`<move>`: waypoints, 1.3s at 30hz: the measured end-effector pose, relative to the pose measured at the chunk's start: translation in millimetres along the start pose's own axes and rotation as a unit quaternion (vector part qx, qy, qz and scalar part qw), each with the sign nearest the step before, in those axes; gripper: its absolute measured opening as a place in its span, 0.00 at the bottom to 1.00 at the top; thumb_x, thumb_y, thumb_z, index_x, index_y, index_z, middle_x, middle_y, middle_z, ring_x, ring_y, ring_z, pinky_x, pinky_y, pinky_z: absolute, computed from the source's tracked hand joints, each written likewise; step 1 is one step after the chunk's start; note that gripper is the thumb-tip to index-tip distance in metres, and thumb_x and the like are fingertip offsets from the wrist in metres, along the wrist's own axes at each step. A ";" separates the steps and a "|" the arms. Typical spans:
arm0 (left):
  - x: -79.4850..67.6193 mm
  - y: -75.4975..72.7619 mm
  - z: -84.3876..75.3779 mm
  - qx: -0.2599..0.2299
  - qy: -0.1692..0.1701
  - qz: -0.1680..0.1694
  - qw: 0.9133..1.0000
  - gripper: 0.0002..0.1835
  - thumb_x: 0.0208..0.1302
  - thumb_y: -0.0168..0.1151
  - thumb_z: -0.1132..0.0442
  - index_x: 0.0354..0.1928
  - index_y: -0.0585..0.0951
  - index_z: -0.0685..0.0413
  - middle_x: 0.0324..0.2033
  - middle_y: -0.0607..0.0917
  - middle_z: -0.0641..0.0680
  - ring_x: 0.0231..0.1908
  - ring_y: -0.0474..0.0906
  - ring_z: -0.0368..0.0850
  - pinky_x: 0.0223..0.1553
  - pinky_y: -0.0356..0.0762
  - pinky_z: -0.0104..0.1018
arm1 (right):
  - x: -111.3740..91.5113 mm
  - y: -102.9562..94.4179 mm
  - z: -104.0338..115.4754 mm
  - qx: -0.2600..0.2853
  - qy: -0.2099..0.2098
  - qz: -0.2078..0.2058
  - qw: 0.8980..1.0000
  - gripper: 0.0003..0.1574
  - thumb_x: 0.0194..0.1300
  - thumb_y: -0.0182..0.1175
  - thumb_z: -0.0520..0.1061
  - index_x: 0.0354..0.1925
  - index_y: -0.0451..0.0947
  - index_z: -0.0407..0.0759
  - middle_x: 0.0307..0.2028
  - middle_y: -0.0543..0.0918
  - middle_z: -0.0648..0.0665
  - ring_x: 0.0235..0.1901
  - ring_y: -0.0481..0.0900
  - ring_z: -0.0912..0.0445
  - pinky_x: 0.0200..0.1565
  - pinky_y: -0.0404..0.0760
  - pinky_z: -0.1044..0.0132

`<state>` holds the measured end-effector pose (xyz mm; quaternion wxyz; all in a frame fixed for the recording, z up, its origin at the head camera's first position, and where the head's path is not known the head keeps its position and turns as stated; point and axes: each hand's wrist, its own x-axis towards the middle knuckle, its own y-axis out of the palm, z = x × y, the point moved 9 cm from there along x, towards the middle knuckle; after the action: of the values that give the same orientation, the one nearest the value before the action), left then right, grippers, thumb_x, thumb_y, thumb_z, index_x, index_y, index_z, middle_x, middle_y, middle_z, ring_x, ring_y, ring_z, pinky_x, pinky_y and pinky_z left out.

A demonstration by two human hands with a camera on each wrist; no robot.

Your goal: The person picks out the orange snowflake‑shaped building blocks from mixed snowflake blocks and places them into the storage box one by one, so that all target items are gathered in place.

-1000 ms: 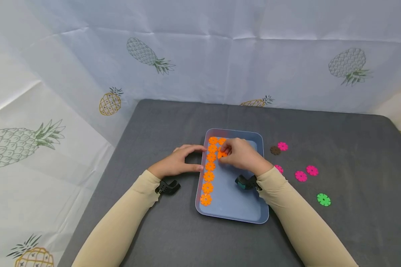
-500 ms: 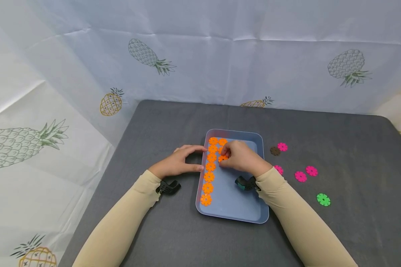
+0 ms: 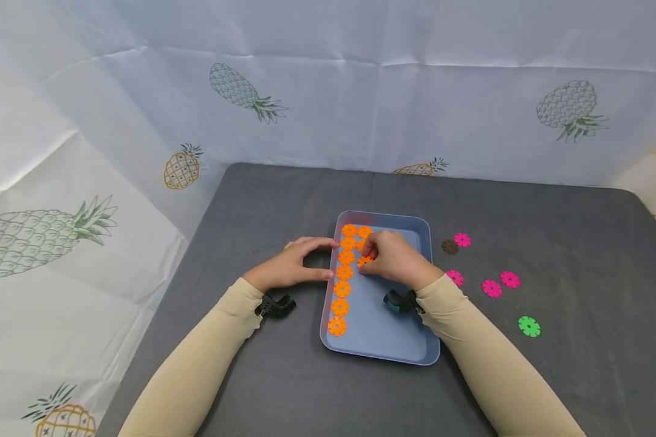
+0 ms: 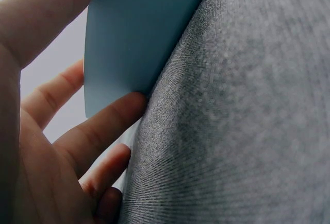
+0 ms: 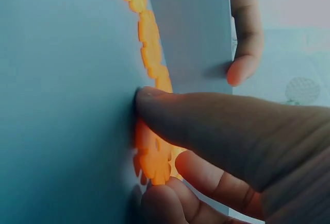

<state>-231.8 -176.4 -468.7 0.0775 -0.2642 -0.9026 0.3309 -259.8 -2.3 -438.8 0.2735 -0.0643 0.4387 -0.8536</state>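
Note:
In the head view, my right hand (image 3: 396, 258) is inside the blue-grey tray (image 3: 388, 331), pinching an orange notched plastic disc (image 3: 364, 261) between thumb and fingertips. The right wrist view shows that disc (image 5: 156, 165) at the tray floor, partly hidden by the thumb. Left of it runs a column of several orange discs (image 3: 341, 289) along the tray's left side. A second, short column begins at the far end, with its top disc (image 3: 364, 232) showing. My left hand (image 3: 290, 264) touches the tray's left wall (image 4: 134, 44) from outside, thumb and fingers spread.
To the tray's right on the grey table (image 3: 574, 255) lie a brown disc (image 3: 450, 246), several pink discs (image 3: 510, 279) and a green disc (image 3: 529, 326). A pineapple-print cloth (image 3: 333, 109) hangs behind the table.
My right hand has shifted slightly toward me with the orange disc, along the second column. The left hand stays at the tray's wall.

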 end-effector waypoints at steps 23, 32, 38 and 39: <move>6.2 2.3 -3.7 0.002 -0.001 0.008 1.000 0.36 0.66 0.74 0.43 0.74 0.73 0.34 0.71 0.75 0.43 0.73 0.62 0.49 0.74 0.51 0.60 | -3.3 -3.8 -8.0 -0.007 0.006 -0.018 1.000 0.19 0.58 0.81 0.49 0.32 0.81 0.41 0.26 0.79 0.47 0.25 0.73 0.55 0.31 0.73 0.64; 4.8 3.0 -3.0 0.002 -0.007 0.008 1.000 0.35 0.66 0.73 0.44 0.74 0.74 0.35 0.71 0.75 0.43 0.73 0.62 0.49 0.74 0.51 0.58 | -2.3 -2.5 -8.2 -0.007 -0.001 -0.024 1.000 0.20 0.58 0.81 0.49 0.29 0.79 0.42 0.23 0.77 0.49 0.23 0.71 0.56 0.30 0.71 0.64; 0.0 2.3 -0.4 -0.006 -0.011 0.004 1.000 0.35 0.67 0.74 0.45 0.74 0.73 0.35 0.70 0.75 0.44 0.73 0.62 0.49 0.74 0.51 0.59 | 1.6 2.6 -8.7 -0.008 -0.001 -0.015 1.000 0.20 0.59 0.81 0.51 0.30 0.79 0.43 0.23 0.77 0.49 0.23 0.71 0.56 0.30 0.70 0.65; -0.4 1.8 -0.1 -0.007 -0.011 0.003 1.000 0.35 0.67 0.73 0.45 0.74 0.73 0.35 0.70 0.75 0.44 0.73 0.62 0.49 0.74 0.50 0.59 | 2.6 3.0 -9.1 -0.009 -0.001 -0.014 1.000 0.20 0.59 0.80 0.51 0.30 0.79 0.43 0.23 0.77 0.49 0.24 0.72 0.56 0.30 0.71 0.65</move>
<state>-230.7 -175.4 -469.8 0.0643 -0.2635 -0.9051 0.3275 -263.9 1.4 -447.1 0.2609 -0.0737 0.4455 -0.8532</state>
